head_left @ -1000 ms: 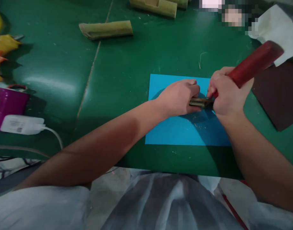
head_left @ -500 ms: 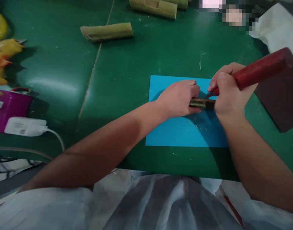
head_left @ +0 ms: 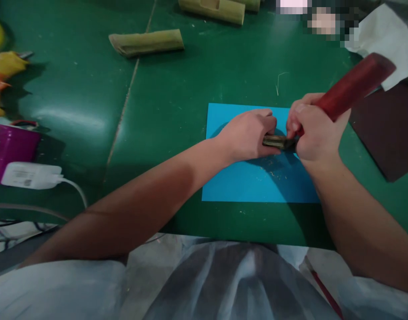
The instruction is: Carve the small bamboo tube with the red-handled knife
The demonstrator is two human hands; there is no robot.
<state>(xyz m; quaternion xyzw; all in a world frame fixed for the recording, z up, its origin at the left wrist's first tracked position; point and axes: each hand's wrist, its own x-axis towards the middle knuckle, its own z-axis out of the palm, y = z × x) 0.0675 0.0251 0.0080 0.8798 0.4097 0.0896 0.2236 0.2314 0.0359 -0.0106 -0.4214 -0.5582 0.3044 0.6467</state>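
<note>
Seeing the red-handled tool (head_left: 360, 84) slant more steeply than half a second ago, we judge carving continues, right hand (head_left: 319, 129) grip wrapped round it, left hand (head_left: 247, 134) clamped on the bamboo piece (head_left: 273, 141) over the blue sheet (head_left: 237, 182).

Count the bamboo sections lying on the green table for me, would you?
3 visible: a plain bamboo section lying alone at upper left, a notched bamboo section at the top edge, and a partly hidden bamboo section behind it. Others may be hidden.
</note>
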